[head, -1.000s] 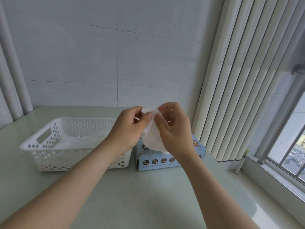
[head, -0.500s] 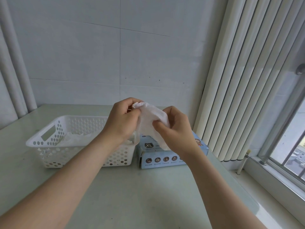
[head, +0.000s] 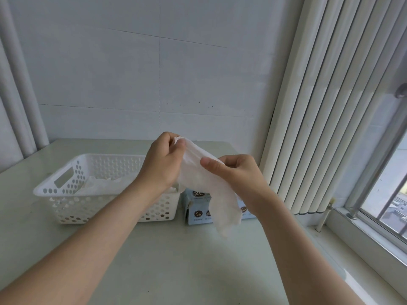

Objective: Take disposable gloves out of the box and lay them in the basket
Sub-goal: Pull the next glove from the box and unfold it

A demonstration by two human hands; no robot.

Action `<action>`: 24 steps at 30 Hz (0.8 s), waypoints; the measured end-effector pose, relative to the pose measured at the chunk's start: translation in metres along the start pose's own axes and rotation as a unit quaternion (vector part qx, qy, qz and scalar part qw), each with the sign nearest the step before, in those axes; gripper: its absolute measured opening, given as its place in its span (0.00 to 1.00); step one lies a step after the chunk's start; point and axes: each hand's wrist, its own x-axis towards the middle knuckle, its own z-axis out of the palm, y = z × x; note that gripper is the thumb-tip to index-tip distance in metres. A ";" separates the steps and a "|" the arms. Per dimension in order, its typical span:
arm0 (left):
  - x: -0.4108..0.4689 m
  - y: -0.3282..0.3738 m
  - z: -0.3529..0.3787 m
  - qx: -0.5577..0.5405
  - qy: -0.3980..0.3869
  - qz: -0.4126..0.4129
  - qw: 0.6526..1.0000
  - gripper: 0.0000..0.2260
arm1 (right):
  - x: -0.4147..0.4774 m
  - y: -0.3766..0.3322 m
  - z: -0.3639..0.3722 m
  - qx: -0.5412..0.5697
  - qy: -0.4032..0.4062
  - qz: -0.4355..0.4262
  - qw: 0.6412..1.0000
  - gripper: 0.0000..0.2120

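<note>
Above the box (head: 199, 208), the left hand (head: 161, 165) and right hand (head: 239, 175) are each pinching a thin, limp glove (head: 211, 186); it looks feather-light, best held by its edge. The basket (head: 72, 194) is sitting left.

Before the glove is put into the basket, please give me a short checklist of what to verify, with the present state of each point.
1. Glove held by both hands: ok; the left hand pinches its upper end, the right hand grips its middle.
2. Glove fully out of the box: ok; its lower end hangs free in front of the box.
3. Glove spread flat: not ok; it is still bunched and wrinkled.
4. Basket within reach, opening up: ok; it stands beside the box, on the left.
5. Room in the basket: ok; only thin white material lies at its bottom.
6. Single glove or several stuck together: cannot tell.
</note>
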 end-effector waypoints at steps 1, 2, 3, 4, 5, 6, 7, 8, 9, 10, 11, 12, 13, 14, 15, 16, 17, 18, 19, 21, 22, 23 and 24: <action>0.000 -0.001 -0.001 0.007 0.010 0.003 1.000 0.10 | 0.001 0.002 -0.002 0.003 -0.001 0.000 1.000 0.20; 0.001 -0.001 -0.002 0.010 0.020 0.005 1.000 0.10 | 0.003 0.004 -0.004 0.003 -0.003 -0.004 1.000 0.19; 0.003 -0.001 -0.004 0.009 0.028 0.006 1.000 0.10 | 0.004 0.005 -0.005 0.006 -0.002 -0.011 1.000 0.16; 0.004 -0.001 -0.006 0.005 0.035 0.005 0.999 0.10 | 0.005 0.006 -0.006 0.013 0.005 -0.022 1.000 0.14; 0.005 -0.001 -0.008 -0.002 0.040 0.003 0.999 0.10 | 0.005 0.006 -0.006 0.030 0.018 -0.035 0.999 0.12; 0.007 -0.002 -0.009 -0.009 0.045 0.000 0.999 0.10 | 0.006 0.007 -0.006 0.058 0.029 -0.047 0.997 0.11; 0.008 -0.002 -0.010 -0.015 0.048 -0.002 0.999 0.10 | 0.007 0.007 -0.006 0.089 0.038 -0.055 0.994 0.10; 0.008 -0.001 -0.010 -0.020 0.050 -0.001 0.999 0.10 | 0.007 0.007 -0.005 0.113 0.043 -0.060 0.991 0.09; 0.008 -0.001 -0.010 -0.024 0.050 0.002 0.998 0.10 | 0.008 0.008 -0.004 0.123 0.050 -0.065 0.989 0.10; 0.008 -0.001 -0.009 -0.028 0.048 0.008 0.998 0.11 | 0.009 0.009 -0.002 0.123 0.058 -0.072 0.988 0.11; 0.007 0.000 -0.009 -0.033 0.046 0.016 0.998 0.11 | 0.010 0.011 0.000 0.121 0.068 -0.081 0.987 0.12; 0.006 0.000 -0.009 -0.038 0.043 0.023 0.998 0.11 | 0.010 0.013 0.003 0.116 0.081 -0.092 0.986 0.12; 0.006 0.001 -0.009 -0.044 0.041 0.027 0.998 0.11 | 0.011 0.014 0.005 0.106 0.097 -0.103 0.984 0.12; 0.006 0.003 -0.010 -0.049 0.040 0.030 0.998 0.11 | 0.011 0.015 0.008 0.089 0.115 -0.114 0.983 0.10; 0.006 0.004 -0.011 -0.054 0.040 0.032 0.997 0.11 | 0.012 0.015 0.010 0.071 0.133 -0.124 0.981 0.09; 0.007 0.007 -0.013 -0.059 0.040 0.032 0.997 0.11 | 0.012 0.014 0.012 0.055 0.148 -0.134 0.978 0.07; 0.007 0.008 -0.015 -0.063 0.041 0.033 0.997 0.11 | 0.012 0.013 0.013 0.040 0.161 -0.145 0.975 0.04; 0.009 0.011 -0.017 -0.067 0.044 0.034 0.996 0.11 | 0.012 0.012 0.014 0.024 0.169 -0.158 0.973 0.02; 0.010 0.013 -0.020 -0.069 0.046 0.036 0.996 0.11 | 0.012 0.011 0.016 0.006 0.177 -0.170 0.970 0.03; 0.011 0.017 -0.026 -0.070 0.048 0.042 0.995 0.11 | 0.011 0.011 0.019 -0.039 0.191 -0.190 0.962 0.08; 0.012 0.018 -0.029 -0.068 0.048 0.044 0.996 0.12 | 0.012 0.011 0.022 -0.059 0.202 -0.195 0.958 0.09; 0.013 0.018 -0.032 -0.062 0.047 0.044 0.996 0.13 | 0.012 0.010 0.025 -0.071 0.211 -0.199 0.954 0.09; 0.014 0.018 -0.036 -0.052 0.049 0.042 0.997 0.13 | 0.014 0.010 0.029 -0.076 0.218 -0.200 0.952 0.09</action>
